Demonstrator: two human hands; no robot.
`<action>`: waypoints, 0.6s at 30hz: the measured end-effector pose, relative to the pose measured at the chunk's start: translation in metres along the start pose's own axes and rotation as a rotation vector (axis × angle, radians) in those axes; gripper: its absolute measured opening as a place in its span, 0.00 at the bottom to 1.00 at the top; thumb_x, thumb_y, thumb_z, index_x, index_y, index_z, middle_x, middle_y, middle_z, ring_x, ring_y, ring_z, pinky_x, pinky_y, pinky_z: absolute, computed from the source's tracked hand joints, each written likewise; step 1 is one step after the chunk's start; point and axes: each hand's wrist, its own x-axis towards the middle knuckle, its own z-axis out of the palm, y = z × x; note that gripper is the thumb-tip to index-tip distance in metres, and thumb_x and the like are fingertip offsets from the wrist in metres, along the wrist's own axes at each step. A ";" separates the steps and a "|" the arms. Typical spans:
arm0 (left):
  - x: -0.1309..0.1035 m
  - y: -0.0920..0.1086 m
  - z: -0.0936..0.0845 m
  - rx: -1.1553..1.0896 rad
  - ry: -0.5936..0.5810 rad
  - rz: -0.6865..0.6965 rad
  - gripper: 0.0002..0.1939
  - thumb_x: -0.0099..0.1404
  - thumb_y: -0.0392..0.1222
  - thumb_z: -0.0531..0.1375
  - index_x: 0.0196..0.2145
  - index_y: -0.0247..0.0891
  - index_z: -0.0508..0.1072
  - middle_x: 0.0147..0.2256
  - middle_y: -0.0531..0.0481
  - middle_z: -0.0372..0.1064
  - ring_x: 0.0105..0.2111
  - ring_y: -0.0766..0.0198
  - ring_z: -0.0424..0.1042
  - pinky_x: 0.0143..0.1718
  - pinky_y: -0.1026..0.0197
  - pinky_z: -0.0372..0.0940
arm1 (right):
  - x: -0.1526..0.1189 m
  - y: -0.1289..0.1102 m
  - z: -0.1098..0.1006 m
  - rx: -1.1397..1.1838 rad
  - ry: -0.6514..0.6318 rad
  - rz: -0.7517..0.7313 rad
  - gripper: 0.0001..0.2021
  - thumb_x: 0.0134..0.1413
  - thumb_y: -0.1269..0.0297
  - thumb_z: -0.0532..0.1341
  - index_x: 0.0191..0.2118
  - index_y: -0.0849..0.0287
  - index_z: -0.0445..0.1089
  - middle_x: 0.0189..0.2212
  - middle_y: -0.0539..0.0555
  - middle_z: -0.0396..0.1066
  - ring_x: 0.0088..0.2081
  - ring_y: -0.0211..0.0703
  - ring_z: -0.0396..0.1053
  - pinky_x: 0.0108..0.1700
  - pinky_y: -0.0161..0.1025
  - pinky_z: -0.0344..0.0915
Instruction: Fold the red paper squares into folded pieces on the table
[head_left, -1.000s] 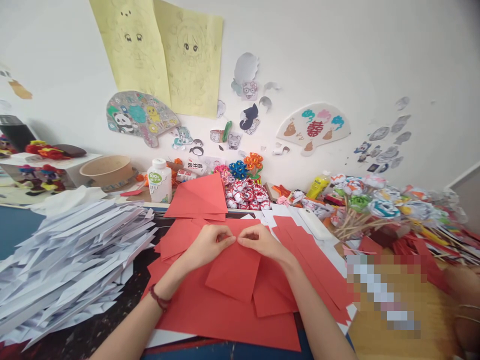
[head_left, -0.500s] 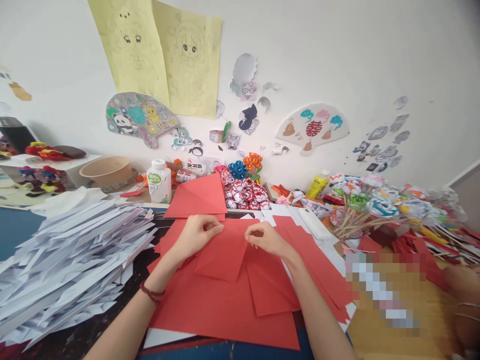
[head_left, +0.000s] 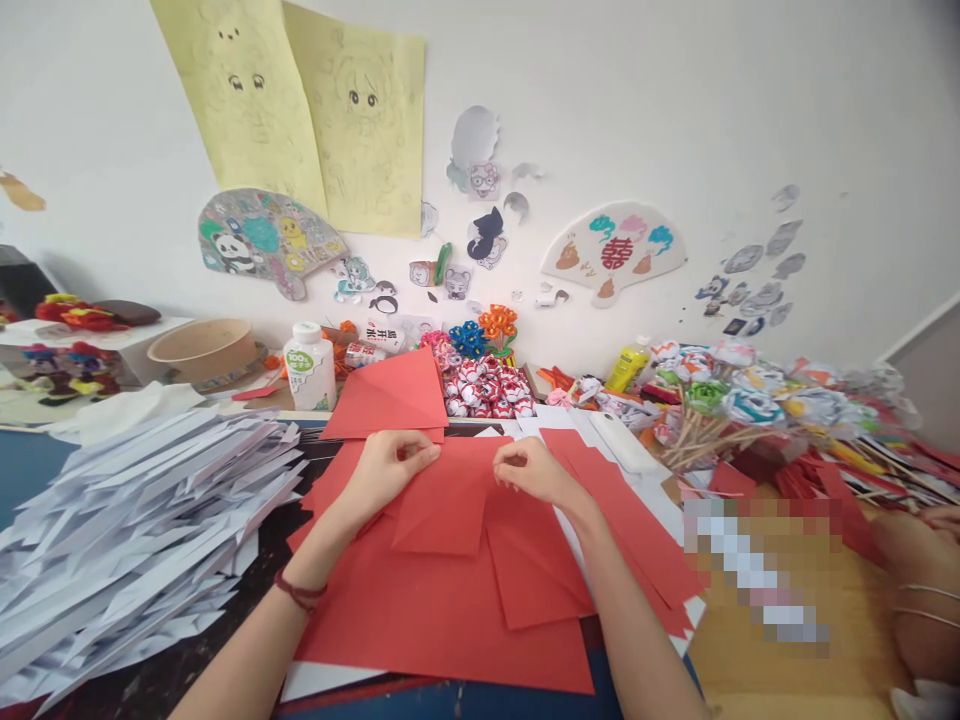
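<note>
A small square of red paper lies between my hands, over larger red sheets. My left hand is closed at its upper left, thumb and fingers pinched on the paper. My right hand has curled fingers at the paper's upper right edge; the fingertips are partly hidden, and the grip there looks light. Another red paper square with a diagonal crease lies just below my right hand. Under both is a large red sheet.
White folded paper strips are heaped at left. Behind stand a white bottle, red-and-white paper balls and a red paper stack. Paper flowers on sticks lie at right. Another person's arm shows at the right edge.
The small red square has turned slightly and sits straighter, its lower edge nearly level. My right hand's fingers have loosened slightly. The view has shifted a little to the right.
</note>
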 end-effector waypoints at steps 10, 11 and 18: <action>-0.003 0.001 -0.001 -0.359 -0.011 -0.106 0.15 0.55 0.51 0.64 0.26 0.35 0.72 0.26 0.51 0.69 0.27 0.66 0.66 0.29 0.67 0.60 | 0.001 -0.015 0.005 0.375 -0.025 -0.134 0.20 0.58 0.48 0.56 0.35 0.63 0.72 0.22 0.51 0.67 0.22 0.36 0.64 0.28 0.34 0.61; -0.004 0.001 0.002 -0.368 -0.017 -0.113 0.15 0.55 0.51 0.64 0.26 0.35 0.72 0.26 0.51 0.69 0.27 0.66 0.66 0.29 0.66 0.61 | 0.001 -0.017 0.009 0.403 -0.055 -0.151 0.22 0.57 0.45 0.56 0.34 0.63 0.72 0.22 0.51 0.67 0.23 0.36 0.64 0.28 0.34 0.61; -0.006 -0.004 0.009 -0.487 -0.078 -0.192 0.15 0.55 0.51 0.65 0.27 0.35 0.72 0.27 0.52 0.70 0.26 0.67 0.67 0.28 0.67 0.60 | 0.000 -0.020 0.021 0.451 -0.173 -0.094 0.29 0.45 0.37 0.61 0.38 0.62 0.75 0.27 0.54 0.71 0.26 0.39 0.66 0.30 0.36 0.63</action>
